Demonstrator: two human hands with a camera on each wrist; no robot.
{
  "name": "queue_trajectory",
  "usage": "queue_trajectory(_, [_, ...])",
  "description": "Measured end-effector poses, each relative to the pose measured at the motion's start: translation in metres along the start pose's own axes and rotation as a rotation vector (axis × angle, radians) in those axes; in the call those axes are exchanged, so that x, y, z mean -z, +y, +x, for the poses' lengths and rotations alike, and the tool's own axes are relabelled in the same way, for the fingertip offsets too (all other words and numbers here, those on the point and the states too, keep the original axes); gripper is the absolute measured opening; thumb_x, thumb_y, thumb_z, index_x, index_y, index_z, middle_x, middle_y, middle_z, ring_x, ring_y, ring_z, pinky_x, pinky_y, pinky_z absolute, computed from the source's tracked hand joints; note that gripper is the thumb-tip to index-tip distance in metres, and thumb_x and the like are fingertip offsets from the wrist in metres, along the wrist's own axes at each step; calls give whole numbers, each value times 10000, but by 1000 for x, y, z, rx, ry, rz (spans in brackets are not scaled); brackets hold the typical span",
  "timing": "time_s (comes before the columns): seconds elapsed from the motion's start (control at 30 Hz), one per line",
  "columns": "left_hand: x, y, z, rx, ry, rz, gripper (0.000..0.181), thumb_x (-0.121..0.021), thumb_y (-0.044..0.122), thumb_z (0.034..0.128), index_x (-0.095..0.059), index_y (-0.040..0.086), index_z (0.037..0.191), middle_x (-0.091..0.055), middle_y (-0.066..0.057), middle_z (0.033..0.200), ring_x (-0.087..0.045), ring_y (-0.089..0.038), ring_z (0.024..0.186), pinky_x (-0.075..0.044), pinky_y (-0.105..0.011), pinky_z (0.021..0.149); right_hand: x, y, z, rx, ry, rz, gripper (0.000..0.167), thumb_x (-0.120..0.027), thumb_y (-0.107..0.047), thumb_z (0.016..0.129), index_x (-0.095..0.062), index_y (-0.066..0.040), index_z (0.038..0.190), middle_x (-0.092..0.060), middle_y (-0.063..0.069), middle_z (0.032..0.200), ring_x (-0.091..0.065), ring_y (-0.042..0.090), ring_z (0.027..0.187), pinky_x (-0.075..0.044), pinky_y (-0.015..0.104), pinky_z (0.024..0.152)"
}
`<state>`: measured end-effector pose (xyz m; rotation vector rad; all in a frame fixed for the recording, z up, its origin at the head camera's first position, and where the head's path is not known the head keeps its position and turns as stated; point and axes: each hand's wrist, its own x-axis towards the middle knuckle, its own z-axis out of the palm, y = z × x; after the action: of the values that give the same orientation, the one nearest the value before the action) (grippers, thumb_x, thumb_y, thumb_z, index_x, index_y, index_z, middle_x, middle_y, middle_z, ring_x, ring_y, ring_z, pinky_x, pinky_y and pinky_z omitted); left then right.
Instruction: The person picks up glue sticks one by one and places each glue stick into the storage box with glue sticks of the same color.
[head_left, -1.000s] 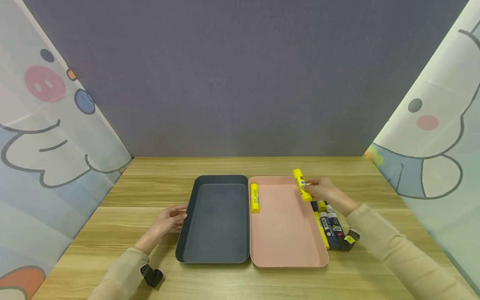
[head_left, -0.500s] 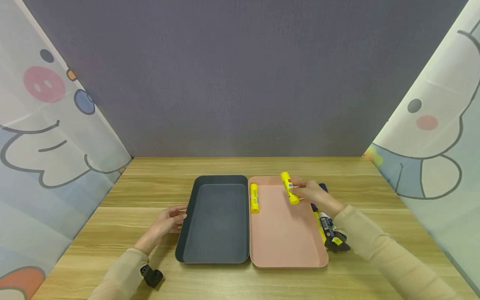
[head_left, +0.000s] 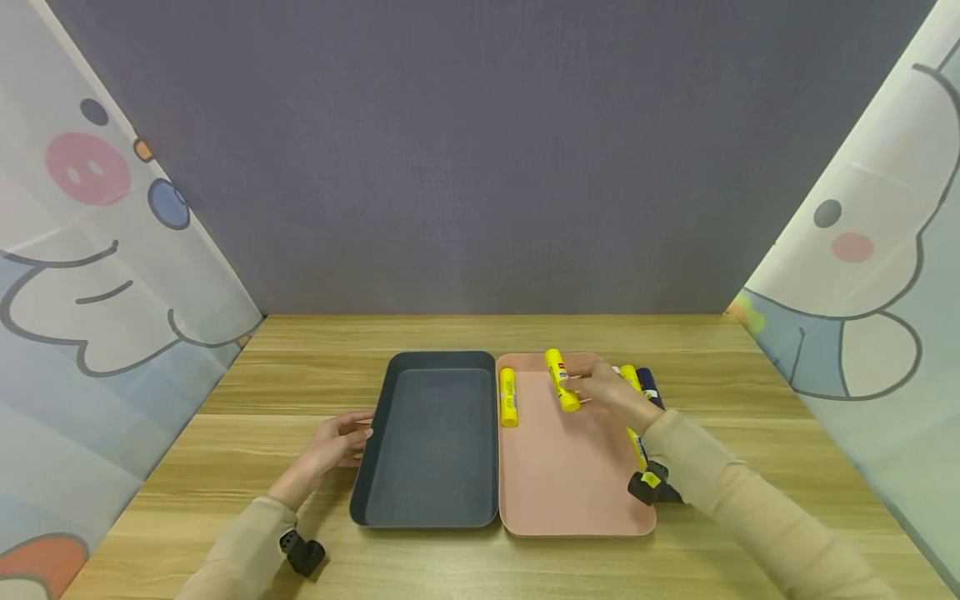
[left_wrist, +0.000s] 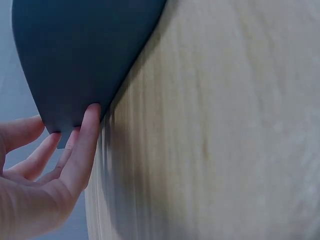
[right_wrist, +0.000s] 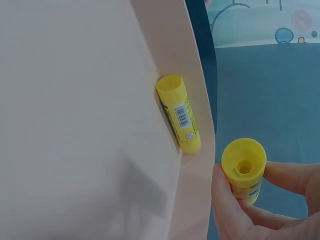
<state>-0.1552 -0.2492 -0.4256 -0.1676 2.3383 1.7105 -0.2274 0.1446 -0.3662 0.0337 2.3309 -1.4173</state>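
My right hand (head_left: 609, 392) pinches a yellow glue stick (head_left: 559, 379) between thumb and fingers, held tilted above the far part of the pink tray (head_left: 577, 500). In the right wrist view its hollow round end faces the camera. A second yellow glue stick (head_left: 508, 397) lies inside the pink tray along its left wall; a barcode label shows on it in the right wrist view. My left hand (head_left: 330, 446) rests against the outer left wall of the dark grey tray (head_left: 423, 450). In the left wrist view the fingertips (left_wrist: 92, 112) touch that wall, fingers nearly straight.
The two trays stand side by side on the wooden table (head_left: 300, 383). Right of the pink tray, partly hidden by my right arm, lie several more glue sticks, yellow ones (head_left: 630, 377) and dark blue ones (head_left: 649, 386). A grey panel (head_left: 495, 167) closes off the back.
My right hand has carried the yellow glue stick leftward from the pink tray's right edge to over its far middle. The left hand and both trays have stayed put.
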Motion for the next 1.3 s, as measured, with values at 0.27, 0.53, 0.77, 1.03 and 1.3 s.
queue_trajectory(0.27, [0, 0, 1, -7, -1, -2, 439, -492, 115, 896, -385, -41, 1292, -473, -261, 1184, -585, -237, 888, -496, -398, 708, -10, 3, 8, 26, 48, 39, 429, -553, -47, 844, -428, 184, 1183, -484, 311, 1126, -581, 159, 731, -506, 326, 700])
queue_trajectory(0.53, [-1, 1, 1, -14, 1, -4, 437, -492, 112, 896, -386, -47, 1288, -478, -261, 1179, -587, -243, 890, -496, -397, 707, -20, 9, 16, 5, 146, 4, 338, -623, -83, 802, -568, 95, 1084, -611, 181, 990, -561, 136, 683, -500, 324, 659])
queue_trajectory(0.77, [0, 1, -1, -14, -7, 1, 450, -499, 121, 894, -378, -48, 1293, -466, -266, 1193, -578, -244, 902, -494, -398, 715, -23, 13, 20, -38, 87, -35, 379, -605, -119, 821, -532, 94, 1125, -587, 179, 1044, -557, 161, 745, -491, 294, 662])
queue_trajectory(1.03, [1, 1, -1, -18, -19, -12, 454, -500, 107, 890, -370, -57, 1293, -473, -263, 1172, -580, -239, 881, -498, -394, 709, -27, 17, 22, -56, 60, -83, 388, -589, -147, 838, -532, 97, 1133, -581, 163, 1015, -544, 158, 747, -480, 261, 652])
queue_trajectory(1.3, [1, 0, -2, -19, -10, -9, 449, -508, 121, 887, -384, -59, 1280, -491, -253, 1163, -586, -232, 878, -498, -387, 701, -31, 18, 26, -67, 66, -88, 289, -589, -134, 834, -590, 70, 1038, -560, 63, 800, -510, 142, 680, -458, 238, 602])
